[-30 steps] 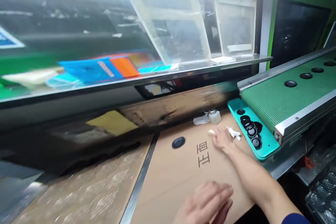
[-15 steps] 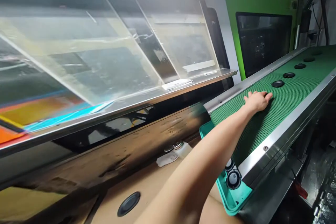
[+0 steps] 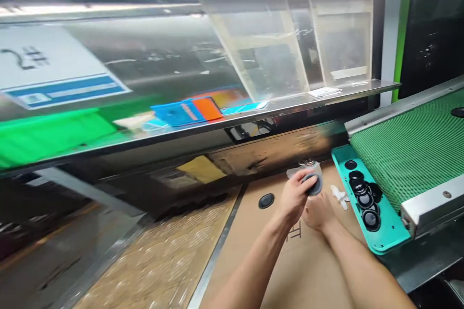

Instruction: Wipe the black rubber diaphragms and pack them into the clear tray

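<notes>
Left hand (image 3: 294, 198) closed around a round black disc (image 3: 313, 184), held just above the cardboard sheet (image 3: 311, 270) and in front of a small bottle (image 3: 312, 166). Right hand (image 3: 317, 212) sat just below it, fingers curled; could not tell whether it gripped anything. Teal tray (image 3: 384, 236) at right carried stacked black discs (image 3: 364, 198); a single disc (image 3: 266, 201) lay on the cardboard, left of the hands

Left hand (image 3: 294, 198) raised and curled, right hand (image 3: 316, 212) just below it, fingers apparently hidden.

matt cardboard (image 3: 308, 270); glossy plastic tray (image 3: 389, 236)
</notes>
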### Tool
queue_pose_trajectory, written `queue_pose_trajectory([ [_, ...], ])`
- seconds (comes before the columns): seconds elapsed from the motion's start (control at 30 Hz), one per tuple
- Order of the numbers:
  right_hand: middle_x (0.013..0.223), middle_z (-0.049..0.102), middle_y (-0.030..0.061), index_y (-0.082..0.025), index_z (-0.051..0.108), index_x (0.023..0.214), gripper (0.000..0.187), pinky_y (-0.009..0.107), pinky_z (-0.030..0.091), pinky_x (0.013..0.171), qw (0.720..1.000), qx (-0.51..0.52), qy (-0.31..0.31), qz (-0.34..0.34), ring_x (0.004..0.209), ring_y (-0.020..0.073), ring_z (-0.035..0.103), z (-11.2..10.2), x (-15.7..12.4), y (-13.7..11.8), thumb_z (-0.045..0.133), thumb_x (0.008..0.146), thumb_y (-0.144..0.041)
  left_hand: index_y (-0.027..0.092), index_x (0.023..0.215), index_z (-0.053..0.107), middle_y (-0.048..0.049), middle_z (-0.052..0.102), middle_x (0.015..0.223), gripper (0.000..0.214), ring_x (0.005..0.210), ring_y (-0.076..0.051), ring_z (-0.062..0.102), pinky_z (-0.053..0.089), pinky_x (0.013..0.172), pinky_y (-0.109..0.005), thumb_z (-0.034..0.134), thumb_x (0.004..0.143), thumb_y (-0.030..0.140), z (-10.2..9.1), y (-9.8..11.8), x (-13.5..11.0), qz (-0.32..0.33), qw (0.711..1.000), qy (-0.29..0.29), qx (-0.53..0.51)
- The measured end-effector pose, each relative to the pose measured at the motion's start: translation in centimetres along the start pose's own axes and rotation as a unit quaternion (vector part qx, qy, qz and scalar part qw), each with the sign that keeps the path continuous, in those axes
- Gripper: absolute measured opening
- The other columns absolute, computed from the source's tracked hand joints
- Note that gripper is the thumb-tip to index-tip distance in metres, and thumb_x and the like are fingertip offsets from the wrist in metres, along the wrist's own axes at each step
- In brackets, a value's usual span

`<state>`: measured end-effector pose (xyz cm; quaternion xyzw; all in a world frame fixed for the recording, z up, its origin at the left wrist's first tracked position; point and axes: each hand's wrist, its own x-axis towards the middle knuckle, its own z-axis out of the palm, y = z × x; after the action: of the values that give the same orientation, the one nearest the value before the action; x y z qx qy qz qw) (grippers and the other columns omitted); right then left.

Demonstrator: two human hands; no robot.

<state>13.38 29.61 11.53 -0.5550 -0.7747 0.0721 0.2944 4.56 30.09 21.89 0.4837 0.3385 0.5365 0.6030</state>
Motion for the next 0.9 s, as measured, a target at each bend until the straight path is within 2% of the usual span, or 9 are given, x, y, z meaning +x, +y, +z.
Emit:
queue_pose_trajectory([
  [0.1, 0.115, 0.067, 0.0128, -0.020, 0.072, 0.115, 0.029, 0.044, 0.045, 0.094, 0.999, -0.013, 0.028, 0.023, 0.109, 0.0295, 0.056, 1.2, 0.6, 0.2, 0.056, 0.091, -0.026, 0.016, 0.106, 0.072, -0.0028, 0.072, 0.091, 0.047, 0.073, -0.011, 0.066, 0.051, 0.066, -0.021, 0.089, 0.062, 0.021, -10.0, -3.5, -3.0, -0.094, 0.984, 0.139, -0.062],
  [0.13, 0.116, 0.066, 0.0123, -0.021, 0.071, 0.117, 0.030, 0.043, 0.045, 0.095, 0.998, -0.006, 0.055, 0.026, 0.109, 0.0285, 0.055, 1.5, 0.6, 0.3, 0.055, 0.091, -0.027, 0.016, 0.107, 0.073, -0.0026, 0.072, 0.091, 0.047, 0.072, -0.010, 0.065, 0.051, 0.066, -0.019, 0.089, 0.063, 0.019, -12.1, -4.4, -3.7, -0.107, 0.978, 0.161, -0.079],
  [0.2, 0.115, 0.065, 0.0127, -0.019, 0.070, 0.120, 0.033, 0.043, 0.046, 0.097, 0.992, 0.031, 0.124, 0.017, 0.108, 0.0270, 0.055, 1.9, 0.5, -0.3, 0.055, 0.092, -0.027, 0.015, 0.107, 0.074, -0.0024, 0.072, 0.089, 0.045, 0.072, -0.008, 0.064, 0.051, 0.067, -0.018, 0.088, 0.064, 0.017, -14.3, -5.5, -4.5, -0.112, 0.972, 0.172, -0.111],
  [0.3, 0.115, 0.063, 0.0130, -0.019, 0.066, 0.127, 0.037, 0.042, 0.048, 0.098, 0.977, 0.100, 0.185, -0.041, 0.108, 0.0259, 0.056, 2.2, -0.3, -2.8, 0.056, 0.093, -0.030, 0.013, 0.103, 0.074, -0.0028, 0.072, 0.087, 0.036, 0.075, -0.010, 0.065, 0.052, 0.070, -0.018, 0.086, 0.069, 0.017, -14.5, -5.8, -4.5, -0.093, 0.972, 0.140, -0.166],
  [0.43, 0.117, 0.059, 0.0132, -0.021, 0.063, 0.133, 0.041, 0.043, 0.052, 0.094, 0.978, 0.093, 0.157, -0.096, 0.107, 0.0265, 0.055, 2.8, -1.5, -6.1, 0.058, 0.094, -0.032, 0.012, 0.093, 0.073, -0.0068, 0.074, 0.089, 0.016, 0.084, -0.016, 0.070, 0.055, 0.084, -0.026, 0.076, 0.081, 0.021, -13.6, -5.3, -4.1, -0.111, 0.948, 0.068, -0.290],
  [0.57, 0.119, 0.057, 0.0143, -0.022, 0.065, 0.133, 0.041, 0.046, 0.052, 0.093, 0.986, 0.029, 0.137, -0.088, 0.107, 0.0283, 0.054, 3.9, -1.3, -6.8, 0.057, 0.096, -0.036, 0.009, 0.107, 0.071, -0.0156, 0.075, 0.103, 0.043, 0.104, -0.027, 0.070, 0.052, 0.102, -0.041, 0.055, 0.095, 0.047, -13.3, -4.8, -4.4, -0.152, 0.907, -0.003, -0.394],
  [0.73, 0.118, 0.058, 0.0150, -0.022, 0.063, 0.136, 0.042, 0.047, 0.052, 0.093, 0.989, 0.027, 0.127, -0.074, 0.107, 0.0286, 0.054, 4.8, -1.1, -7.6, 0.054, 0.098, -0.035, 0.010, 0.117, 0.067, -0.0179, 0.073, 0.119, 0.052, 0.115, -0.027, 0.068, 0.049, 0.107, -0.043, 0.034, 0.104, 0.047, -13.0, -4.9, -4.3, -0.184, 0.895, 0.046, -0.403],
  [0.83, 0.122, 0.057, 0.0160, -0.020, 0.063, 0.137, 0.042, 0.045, 0.052, 0.092, 0.989, 0.029, 0.105, -0.101, 0.108, 0.0281, 0.054, 4.5, -1.0, -8.2, 0.052, 0.098, -0.033, 0.012, 0.118, 0.067, -0.0157, 0.071, 0.124, 0.047, 0.115, -0.026, 0.068, 0.049, 0.108, -0.043, 0.036, 0.104, 0.044, -13.0, -5.3, -4.0, -0.182, 0.896, 0.041, -0.403],
  [0.9, 0.119, 0.058, 0.0157, -0.020, 0.065, 0.134, 0.041, 0.045, 0.051, 0.092, 0.989, 0.019, 0.123, -0.083, 0.107, 0.0282, 0.054, 4.1, -0.8, -8.2, 0.051, 0.098, -0.033, 0.011, 0.116, 0.068, -0.0161, 0.072, 0.122, 0.045, 0.115, -0.025, 0.069, 0.048, 0.109, -0.040, 0.038, 0.103, 0.042, -12.9, -5.5, -3.9, -0.181, 0.896, 0.034, -0.405],
])
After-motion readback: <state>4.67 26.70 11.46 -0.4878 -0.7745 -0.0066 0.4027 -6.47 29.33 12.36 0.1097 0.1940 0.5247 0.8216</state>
